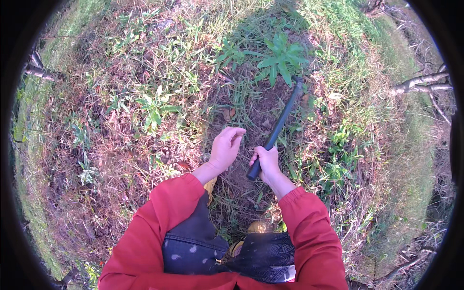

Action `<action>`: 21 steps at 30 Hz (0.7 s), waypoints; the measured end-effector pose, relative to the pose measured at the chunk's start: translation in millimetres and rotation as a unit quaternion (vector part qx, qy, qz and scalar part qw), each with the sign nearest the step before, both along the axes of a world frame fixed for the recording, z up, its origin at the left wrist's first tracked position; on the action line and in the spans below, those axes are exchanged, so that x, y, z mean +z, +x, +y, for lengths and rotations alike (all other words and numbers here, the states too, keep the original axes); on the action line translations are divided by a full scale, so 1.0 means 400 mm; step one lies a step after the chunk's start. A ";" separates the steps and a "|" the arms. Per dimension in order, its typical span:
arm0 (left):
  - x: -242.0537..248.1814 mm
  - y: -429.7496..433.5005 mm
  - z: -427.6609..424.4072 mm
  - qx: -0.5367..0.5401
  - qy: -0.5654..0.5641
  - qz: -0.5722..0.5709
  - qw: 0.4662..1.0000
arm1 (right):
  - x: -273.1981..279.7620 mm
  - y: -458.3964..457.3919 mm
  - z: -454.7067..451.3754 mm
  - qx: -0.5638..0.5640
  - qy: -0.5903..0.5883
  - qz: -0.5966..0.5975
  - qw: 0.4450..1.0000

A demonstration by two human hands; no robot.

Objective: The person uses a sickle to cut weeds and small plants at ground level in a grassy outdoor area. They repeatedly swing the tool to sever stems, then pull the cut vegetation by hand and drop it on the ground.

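Note:
My right hand [267, 162] is closed around the dark green handle [277, 127] of a hand tool, close to its butt end. The handle slants up and away to the right. At its far end a small dark tool head [298, 79] rests low among leaves beside a broad-leaved weed [281, 58], and its exact shape is hard to make out. To the left of the handle, my left hand [226, 145] hovers over the ground, loosely curved, with nothing visible in it. Bare dark soil [270, 96] shows beneath the tool.
Grass and low weeds cover the ground, including a leafy plant [154, 110] at the left. Cut branches [422, 82] lie at the right edge, and a branch stub [40, 70] juts in at the left. My yellowish shoe [259, 227] stands close below the hands.

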State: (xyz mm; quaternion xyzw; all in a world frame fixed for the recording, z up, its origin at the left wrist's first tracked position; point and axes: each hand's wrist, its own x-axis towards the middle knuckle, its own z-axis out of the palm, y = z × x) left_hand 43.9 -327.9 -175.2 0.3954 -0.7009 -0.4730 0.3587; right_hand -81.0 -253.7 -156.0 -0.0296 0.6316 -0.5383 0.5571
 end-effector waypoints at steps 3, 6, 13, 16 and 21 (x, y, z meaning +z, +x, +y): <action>0.076 0.003 -0.004 0.034 -0.020 0.066 0.997 | 0.060 0.059 0.065 0.047 0.035 -0.030 0.998; 0.156 0.013 -0.006 0.009 -0.021 0.105 0.994 | 0.116 -0.107 0.106 -0.009 -0.033 -0.150 0.988; 0.440 0.177 0.136 -0.168 0.218 0.207 0.939 | -0.030 -0.125 0.111 -0.068 -0.087 -0.081 0.990; 0.562 0.266 0.239 -0.177 0.258 0.218 0.924 | -0.072 -0.144 0.039 -0.180 -0.085 -0.236 0.951; 0.593 0.294 0.345 -0.082 0.224 0.130 0.962 | -0.150 -0.076 -0.040 -0.150 -0.012 -0.211 0.966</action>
